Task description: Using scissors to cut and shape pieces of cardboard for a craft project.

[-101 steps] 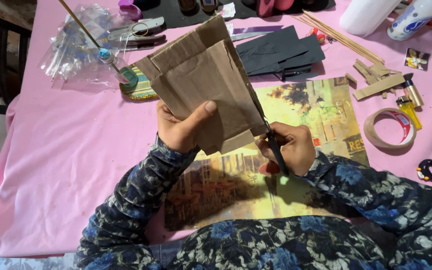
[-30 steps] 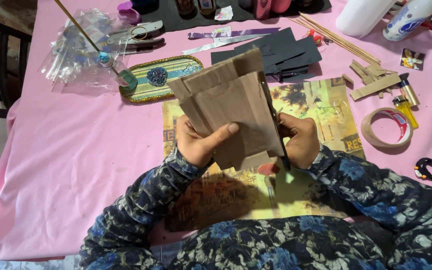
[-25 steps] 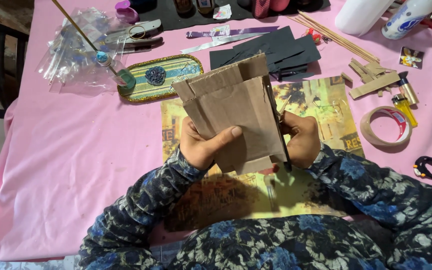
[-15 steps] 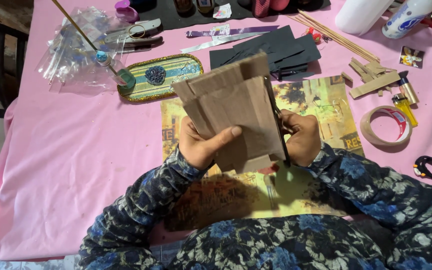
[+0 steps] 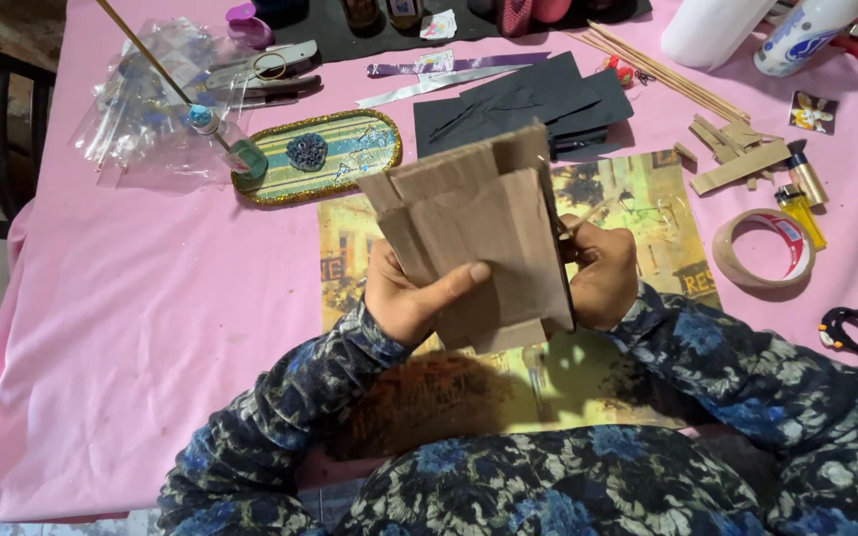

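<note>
Holding the cardboard piece (image 5: 474,243) upright, my left hand (image 5: 409,298) clamps its lower-left face while my right hand (image 5: 603,273), fingers curled seemingly around scissors (image 5: 560,213), meets its right edge.

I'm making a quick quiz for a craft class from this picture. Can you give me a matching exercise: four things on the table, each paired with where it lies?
Things:
1. cardboard piece
2. tape roll
3. oval tray
4. wooden skewers

Places:
A. far side, right of centre
B. right of the picture sheet
C. between both hands
D. beside the clear plastic bags

Pairs: 1-C, 2-B, 3-D, 4-A
</note>
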